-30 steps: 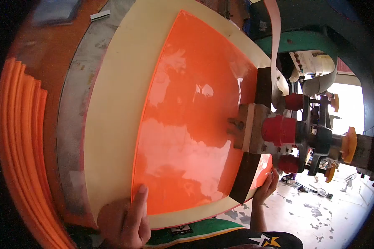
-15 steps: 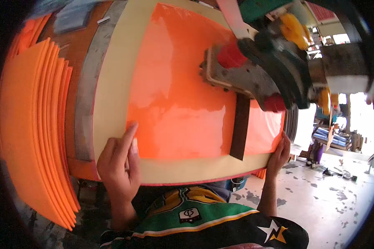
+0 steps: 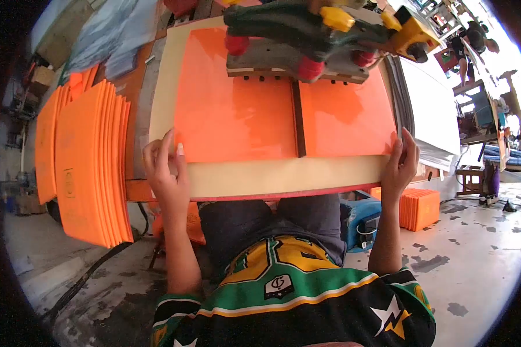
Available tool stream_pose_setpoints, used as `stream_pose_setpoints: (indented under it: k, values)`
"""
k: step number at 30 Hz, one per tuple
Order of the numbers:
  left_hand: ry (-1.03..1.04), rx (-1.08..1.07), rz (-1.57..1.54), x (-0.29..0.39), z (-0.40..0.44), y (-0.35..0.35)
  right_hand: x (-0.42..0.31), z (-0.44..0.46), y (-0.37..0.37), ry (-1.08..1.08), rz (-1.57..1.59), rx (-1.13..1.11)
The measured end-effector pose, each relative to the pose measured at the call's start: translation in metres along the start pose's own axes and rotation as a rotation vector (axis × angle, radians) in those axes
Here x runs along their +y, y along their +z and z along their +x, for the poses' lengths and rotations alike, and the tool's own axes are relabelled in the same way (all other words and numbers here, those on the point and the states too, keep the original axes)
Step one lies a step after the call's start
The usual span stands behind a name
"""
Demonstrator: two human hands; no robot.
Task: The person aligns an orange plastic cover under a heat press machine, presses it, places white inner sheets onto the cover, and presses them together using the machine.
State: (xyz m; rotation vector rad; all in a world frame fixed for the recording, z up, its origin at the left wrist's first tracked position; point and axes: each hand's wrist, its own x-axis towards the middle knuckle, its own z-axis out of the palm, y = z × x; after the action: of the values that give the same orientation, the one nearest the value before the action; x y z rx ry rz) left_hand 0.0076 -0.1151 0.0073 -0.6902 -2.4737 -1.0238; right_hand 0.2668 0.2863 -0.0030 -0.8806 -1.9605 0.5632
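Note:
A glossy orange plastic sheet (image 3: 237,115) lies on a cream board (image 3: 283,173), a narrow dark strip (image 3: 298,118) running across it front to back. At its left front corner my left hand (image 3: 167,165) pinches the edge between thumb and fingers. My right hand (image 3: 400,162) grips the right front corner in the same way. Over the far part of the sheet sits a machine's metal plate (image 3: 272,61) with red knobs (image 3: 311,68) and a dark green arm (image 3: 278,26). It hides part of the sheet behind it.
Folded orange plastic covers (image 3: 92,168) stand stacked on the left, with clear plastic (image 3: 116,40) behind. More orange covers (image 3: 419,209) sit low on the right. A blue object (image 3: 358,225) is beside my legs. White sheets (image 3: 428,98) lie right of the board.
The view has turned, so the board and machine now look level and farther forward. Both hands remain at the sheet's front corners.

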Motion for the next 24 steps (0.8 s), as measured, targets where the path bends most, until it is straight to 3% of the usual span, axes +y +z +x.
stream_pose_setpoints:
  k: [3,4,6,10,13,16,24]
  values:
    - [0.116,-0.003,0.18,0.011,0.008,-0.003,-0.011,0.0,-0.002,-0.083,-0.131,0.048]
    - [0.134,-0.068,0.144,0.022,0.01,-0.002,-0.013,0.002,-0.001,-0.073,-0.122,0.054]
    - [0.157,-0.193,0.026,0.047,0.012,0.006,-0.022,0.004,-0.003,-0.282,-0.232,0.011]
    - [0.334,-0.353,-0.102,0.087,0.027,0.04,-0.062,0.001,0.023,-0.315,-0.225,-0.274]
    - [0.393,-0.407,-0.01,0.086,0.032,0.08,-0.064,-0.003,0.051,-0.391,-0.252,-0.48]
    - [0.431,-0.467,0.25,0.08,0.027,0.094,-0.055,-0.005,0.064,-0.453,-0.396,-0.474]
    - [0.435,-0.477,0.244,0.075,0.025,0.095,-0.051,-0.004,0.063,-0.456,-0.403,-0.499]
